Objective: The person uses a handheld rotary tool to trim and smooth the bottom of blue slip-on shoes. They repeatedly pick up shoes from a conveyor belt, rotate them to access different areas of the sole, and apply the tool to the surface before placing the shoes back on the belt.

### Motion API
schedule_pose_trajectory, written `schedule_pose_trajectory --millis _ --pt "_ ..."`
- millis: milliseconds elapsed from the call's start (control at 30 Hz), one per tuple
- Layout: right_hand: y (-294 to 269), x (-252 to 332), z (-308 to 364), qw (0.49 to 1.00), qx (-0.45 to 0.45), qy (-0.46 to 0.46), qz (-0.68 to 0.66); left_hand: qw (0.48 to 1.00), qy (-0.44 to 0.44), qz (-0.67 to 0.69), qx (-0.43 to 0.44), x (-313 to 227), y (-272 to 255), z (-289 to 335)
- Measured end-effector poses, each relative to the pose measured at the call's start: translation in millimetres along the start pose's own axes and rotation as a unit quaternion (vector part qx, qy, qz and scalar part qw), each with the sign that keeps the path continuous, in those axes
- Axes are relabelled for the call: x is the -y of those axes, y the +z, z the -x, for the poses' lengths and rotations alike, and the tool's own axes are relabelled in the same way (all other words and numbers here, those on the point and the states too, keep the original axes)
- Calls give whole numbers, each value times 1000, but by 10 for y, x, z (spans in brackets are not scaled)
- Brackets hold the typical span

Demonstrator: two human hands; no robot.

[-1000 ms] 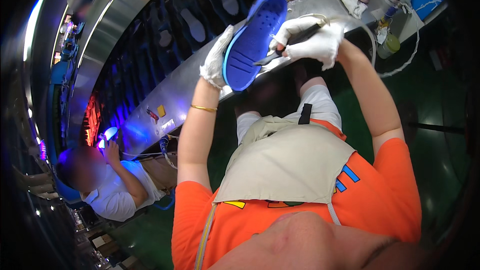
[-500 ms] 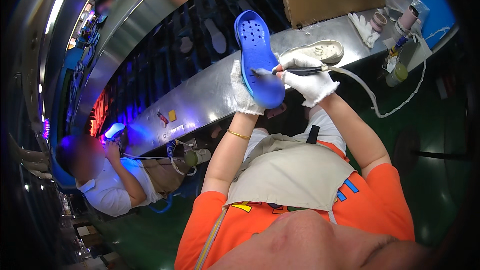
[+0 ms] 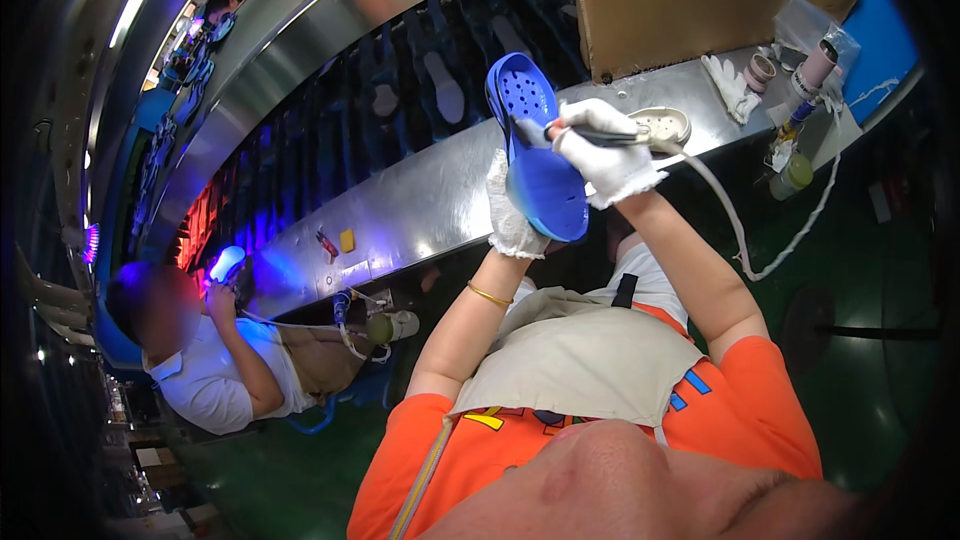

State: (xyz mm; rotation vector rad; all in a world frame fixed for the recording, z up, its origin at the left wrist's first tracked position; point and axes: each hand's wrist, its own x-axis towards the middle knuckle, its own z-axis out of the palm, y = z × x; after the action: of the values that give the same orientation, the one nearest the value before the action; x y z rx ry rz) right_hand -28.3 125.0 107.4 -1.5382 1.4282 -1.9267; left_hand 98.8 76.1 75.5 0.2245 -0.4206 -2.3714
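A blue clog [image 3: 547, 195] with holes in its far, toe end is tilted in front of me over the metal bench. From its left side my left hand [image 3: 513, 215], in a white glove, grips it, fingers mostly hidden behind the clog. In its white glove, my right hand [image 3: 608, 152] is closed around a brush [image 3: 615, 138] with a dark handle and a pale hose at its rear. The grey bristles touch or hover just over the clog near the holes; I cannot tell which. Beyond my right hand, a cream clog [image 3: 665, 122] lies on the bench, partly covered.
Behind the metal bench [image 3: 400, 205] runs a dark conveyor [image 3: 330, 130] carrying several soles. A cardboard box [image 3: 690, 10], a spare glove [image 3: 733, 88] and tape rolls [image 3: 760, 70] lie right. The brush hose [image 3: 735, 220] loops down right. A co-worker [image 3: 235, 360] sits left, holding a lit shoe.
The brush has moved from the middle of the clog toward its holed toe end. The clog has shifted slightly nearer and to the right. My right hand now covers more of the cream clog.
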Motion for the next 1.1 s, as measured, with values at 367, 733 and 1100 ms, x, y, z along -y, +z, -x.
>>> schedule_pose_trajectory --millis 367,733,1100 --pt "-130 -259 -291 987 -50 118 -96 997 -60 -41 25 1 -141 -48" --pt "-412 89 -405 962 180 -179 97 994 -60 -92 21 -338 106 -134" --pt "-1070 426 -254 993 43 -98 53 925 11 -291 246 -1317 1356 -956"
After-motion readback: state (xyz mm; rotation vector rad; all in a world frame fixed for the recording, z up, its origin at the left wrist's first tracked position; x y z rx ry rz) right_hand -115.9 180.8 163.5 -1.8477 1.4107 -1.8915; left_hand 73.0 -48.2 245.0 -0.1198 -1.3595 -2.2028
